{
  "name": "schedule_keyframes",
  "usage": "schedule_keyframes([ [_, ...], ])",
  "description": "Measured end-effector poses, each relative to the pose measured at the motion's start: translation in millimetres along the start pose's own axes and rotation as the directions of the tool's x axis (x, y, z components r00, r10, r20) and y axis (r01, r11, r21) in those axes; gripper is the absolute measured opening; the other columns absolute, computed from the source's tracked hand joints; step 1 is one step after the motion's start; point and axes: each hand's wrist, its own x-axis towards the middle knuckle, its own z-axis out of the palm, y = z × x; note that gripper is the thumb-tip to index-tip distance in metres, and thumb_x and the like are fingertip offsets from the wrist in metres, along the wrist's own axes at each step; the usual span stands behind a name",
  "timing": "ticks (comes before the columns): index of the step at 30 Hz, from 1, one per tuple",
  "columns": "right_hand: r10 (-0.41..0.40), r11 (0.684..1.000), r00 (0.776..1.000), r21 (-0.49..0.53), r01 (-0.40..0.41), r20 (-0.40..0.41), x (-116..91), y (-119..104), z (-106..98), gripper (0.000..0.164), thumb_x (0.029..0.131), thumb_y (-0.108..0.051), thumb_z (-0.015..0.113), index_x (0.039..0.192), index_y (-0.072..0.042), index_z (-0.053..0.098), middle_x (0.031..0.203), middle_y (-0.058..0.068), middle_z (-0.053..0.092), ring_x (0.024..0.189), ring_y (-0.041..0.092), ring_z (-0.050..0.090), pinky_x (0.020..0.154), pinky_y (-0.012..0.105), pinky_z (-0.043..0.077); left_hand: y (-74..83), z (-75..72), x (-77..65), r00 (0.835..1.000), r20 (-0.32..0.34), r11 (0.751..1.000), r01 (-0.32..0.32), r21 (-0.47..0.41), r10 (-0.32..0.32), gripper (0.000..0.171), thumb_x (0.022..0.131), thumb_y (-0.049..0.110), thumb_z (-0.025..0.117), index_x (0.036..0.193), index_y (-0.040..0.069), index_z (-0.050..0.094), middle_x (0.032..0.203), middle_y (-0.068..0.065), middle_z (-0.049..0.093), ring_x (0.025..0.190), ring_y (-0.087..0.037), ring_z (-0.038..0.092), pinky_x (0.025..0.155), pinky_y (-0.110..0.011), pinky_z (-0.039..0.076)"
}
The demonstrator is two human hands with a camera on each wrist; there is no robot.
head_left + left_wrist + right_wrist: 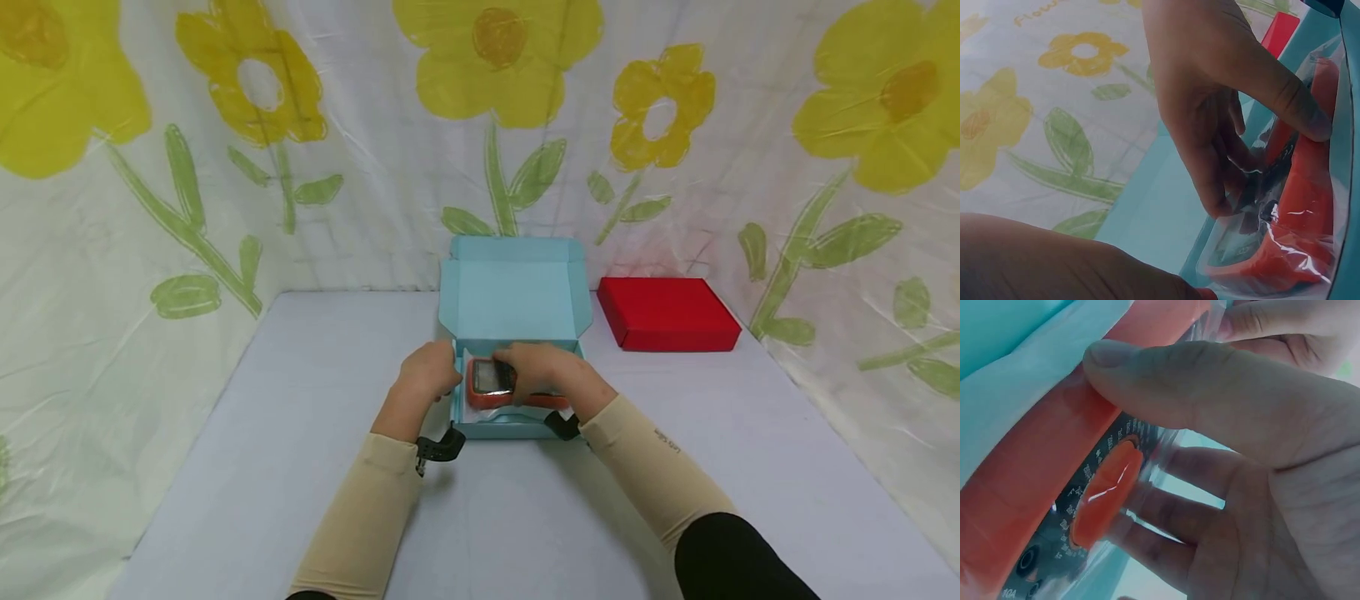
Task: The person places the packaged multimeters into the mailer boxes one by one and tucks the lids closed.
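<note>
An orange-and-black multimeter [491,379] in a clear plastic bag lies in the light blue box [502,431], its screen toward the left. From the right, my right hand [542,367] grips the multimeter across its body. In the right wrist view the thumb presses its orange side, while the fingers reach around the far side by the orange dial [1108,495]. At the box's left wall, my left hand [429,372] holds the edge with curled fingers, its thumb at the inner side close to the multimeter's end. The outer fingers of this hand are mostly hidden.
The box's lid [513,296] stands raised at the back. A closed red box [667,314] sits on the white table [322,375] to the right. Behind the table hangs a flower-print curtain [360,183].
</note>
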Motion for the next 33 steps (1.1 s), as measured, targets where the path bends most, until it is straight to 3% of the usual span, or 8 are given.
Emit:
schedule_keyframes([
  [6, -0.002, 0.996, 1.0, 0.089, 0.003, -0.006, -13, 8, -4, 0.093, 0.082, -0.032, 0.085, 0.16, -0.018, 0.037, 0.153, 0.008, 0.045, 0.128, 0.031, 0.045, 0.099, 0.051, 0.05, -7.8, 0.5, 3.5, 0.999, 0.024, 1.0, -0.021, -0.013, 0.021, 0.014, 0.096, 0.013, 0.065, 0.085, 0.004, 0.065, 0.073, -0.007, 0.065, 0.058, -0.022, 0.066, 0.052, -0.032, 0.052],
  [11, 0.014, 0.949, 0.974, 0.309, 0.058, -0.225, -40, 32, -15, 0.078, 0.092, -0.033, 0.075, 0.159, -0.013, 0.039, 0.148, 0.013, 0.051, 0.131, 0.033, 0.05, 0.1, 0.054, 0.05, -17.4, -5.5, 7.5, 0.997, -0.08, 0.998, -0.012, -0.068, 0.007, 0.04, 0.101, 0.023, 0.06, 0.133, -0.001, 0.064, 0.105, -0.016, 0.073, 0.089, -0.03, 0.071, 0.076, -0.044, 0.057],
  [15, 0.154, 0.903, 0.853, 0.421, 0.083, -0.499, -54, 61, -20, 0.054, 0.1, -0.021, 0.063, 0.151, -0.009, 0.051, 0.123, 0.015, 0.064, 0.115, 0.034, 0.06, 0.085, 0.048, 0.057, -25.2, -3.4, 19.3, 0.954, -0.298, 0.952, -0.063, -0.3, -0.031, 0.072, 0.1, 0.024, 0.057, 0.159, -0.003, 0.027, 0.149, -0.024, 0.05, 0.13, -0.039, 0.053, 0.102, -0.054, 0.047],
  [17, 0.251, 0.871, 0.778, 0.485, 0.078, -0.576, -55, 75, -22, 0.054, 0.098, -0.017, 0.06, 0.151, -0.006, 0.05, 0.127, 0.017, 0.061, 0.118, 0.036, 0.058, 0.086, 0.051, 0.056, -26.8, -1.5, 26.4, 0.94, -0.336, 0.886, -0.108, -0.451, -0.057, 0.081, 0.098, 0.025, 0.056, 0.163, 0.0, 0.013, 0.16, -0.024, 0.035, 0.142, -0.039, 0.041, 0.11, -0.053, 0.041],
  [19, 0.322, 0.839, 0.742, 0.541, 0.065, -0.588, -52, 84, -22, 0.064, 0.096, -0.015, 0.057, 0.157, -0.003, 0.038, 0.144, 0.021, 0.051, 0.132, 0.041, 0.049, 0.098, 0.057, 0.051, -30.3, -1.9, 30.8, 0.94, -0.334, 0.814, -0.137, -0.564, -0.073, 0.086, 0.097, 0.025, 0.056, 0.164, 0.005, 0.006, 0.168, -0.02, 0.019, 0.152, -0.035, 0.025, 0.117, -0.052, 0.032],
  [22, 0.367, 0.794, 0.766, 0.607, 0.038, -0.528, -41, 88, -19, 0.081, 0.096, -0.016, 0.056, 0.163, -0.001, 0.013, 0.166, 0.022, 0.023, 0.15, 0.043, 0.026, 0.112, 0.063, 0.034, -34.2, -6.9, 31.0, 0.953, -0.293, 0.721, -0.154, -0.676, -0.07, 0.088, 0.096, 0.023, 0.056, 0.165, 0.008, 0.003, 0.17, -0.015, 0.01, 0.156, -0.029, 0.013, 0.122, -0.046, 0.022],
  [25, 0.348, 0.773, 0.816, 0.634, 0.029, -0.461, -32, 87, -17, 0.087, 0.099, -0.019, 0.053, 0.164, -0.004, -0.004, 0.17, 0.019, 0.009, 0.153, 0.041, 0.017, 0.115, 0.065, 0.026, -34.4, -10.9, 30.2, 0.966, -0.259, 0.676, -0.176, -0.716, -0.022, 0.087, 0.096, 0.019, 0.054, 0.164, 0.006, 0.001, 0.17, -0.016, 0.011, 0.156, -0.028, 0.013, 0.122, -0.042, 0.02],
  [33, 0.257, 0.779, 0.846, 0.618, 0.106, -0.468, -31, 77, -13, 0.084, 0.1, -0.016, 0.052, 0.165, -0.01, -0.001, 0.161, 0.024, 0.033, 0.145, 0.043, 0.036, 0.107, 0.064, 0.04, -28.3, -8.9, 24.5, 0.979, -0.176, 0.674, -0.196, -0.713, 0.098, 0.08, 0.1, 0.016, 0.052, 0.164, 0.004, 0.006, 0.168, -0.012, 0.019, 0.154, -0.024, 0.02, 0.121, -0.041, 0.025],
])
